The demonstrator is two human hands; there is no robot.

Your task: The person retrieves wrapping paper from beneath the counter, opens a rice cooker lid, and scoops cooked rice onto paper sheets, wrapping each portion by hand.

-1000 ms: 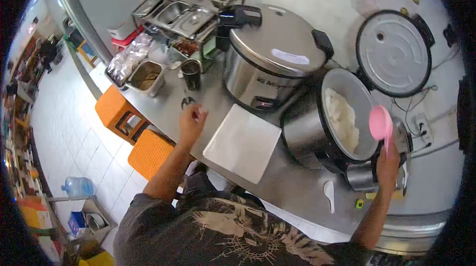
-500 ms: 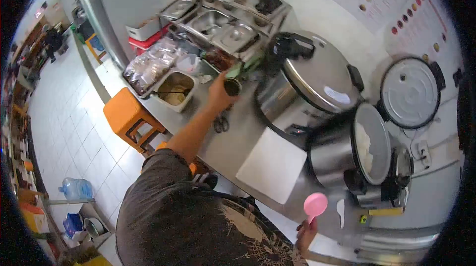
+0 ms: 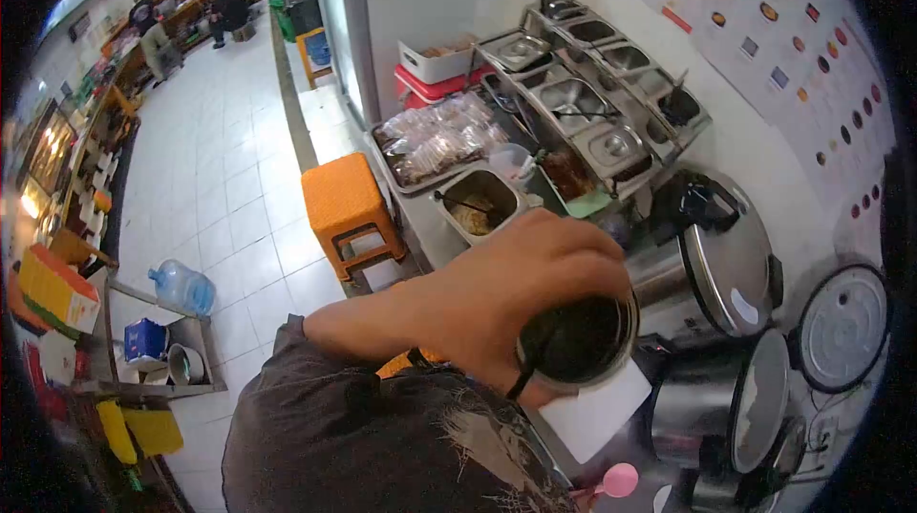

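Close to the camera, my left hand (image 3: pixel 506 284) is wrapped round the rim of a round container (image 3: pixel 626 339). Its inside looks dark, and a thin black handle lies across its near side. What fills it is too dark to make out. Low in the view, my right hand (image 3: pixel 583 500) grips a pink scoop (image 3: pixel 620 480); most of that hand is cut off by the frame edge. Beneath the container lies a white board (image 3: pixel 597 417) on the steel counter. A metal pan (image 3: pixel 478 179) with pale food and a black-handled utensil stands beyond my left wrist.
Big steel cookers (image 3: pixel 721 398) line the right side, one closed cooker (image 3: pixel 740 255) behind. A rack of steel pans (image 3: pixel 611 145) stands at the back, beside a tray of bagged food (image 3: pixel 444 136). An orange stool (image 3: pixel 344 193) is left of the counter. Two people are far off.
My left hand has brought the round container from the back of the counter up close to the camera. The view has turned left; the pink scoop now sits lower in view.
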